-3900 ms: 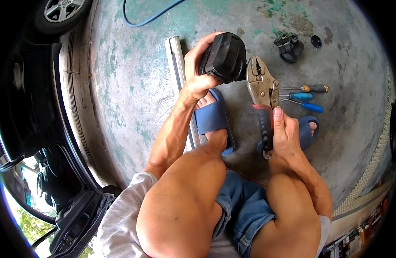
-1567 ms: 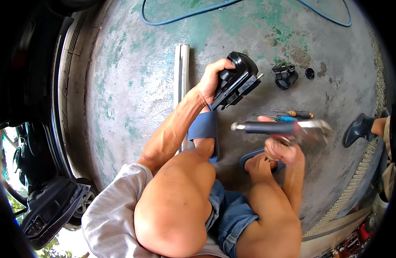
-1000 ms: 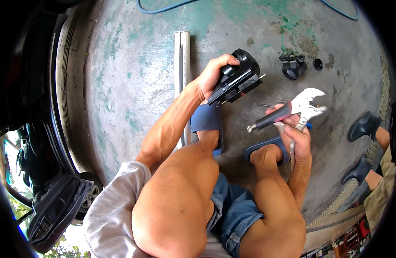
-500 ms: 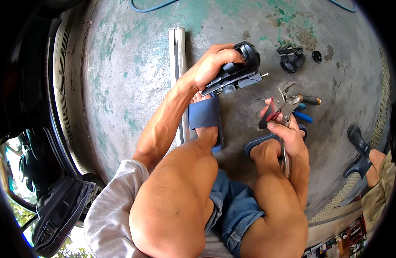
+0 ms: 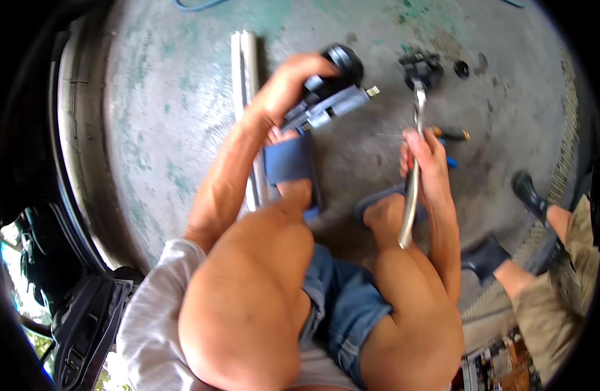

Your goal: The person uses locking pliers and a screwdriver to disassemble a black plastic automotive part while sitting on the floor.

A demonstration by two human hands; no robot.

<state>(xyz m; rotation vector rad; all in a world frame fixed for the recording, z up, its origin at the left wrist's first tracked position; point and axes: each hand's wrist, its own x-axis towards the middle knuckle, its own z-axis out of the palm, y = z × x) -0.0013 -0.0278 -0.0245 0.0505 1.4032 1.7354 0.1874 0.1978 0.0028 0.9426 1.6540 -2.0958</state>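
My left hand (image 5: 284, 91) is closed around a black bracket-like part (image 5: 332, 107). The part has a rounded, dome-like end and a flat block side with a small bolt-like stub sticking out. It is held above the floor, over my left sandal. My right hand (image 5: 429, 153) grips metal pliers (image 5: 409, 208), held edge-on with the jaws up and a long handle hanging below the fist. A bit of red shows at the grip. Motion blurs the held black part, and the fingers hide the middle of the pliers.
A second black part (image 5: 422, 68) lies on the floor beyond the pliers, beside a round black cap (image 5: 461, 69). A screwdriver (image 5: 451, 134) and a blue-handled tool (image 5: 451, 162) lie behind my right hand. Left are a pale metal rail (image 5: 248, 72) and an open car door (image 5: 85, 339). Another person's shoe (image 5: 485, 259) is at right.
My right hand has turned the pliers from broadside to edge-on and upright. My left hand still holds the black part, tilted slightly differently. The other person's near foot has moved closer. The view has shifted.
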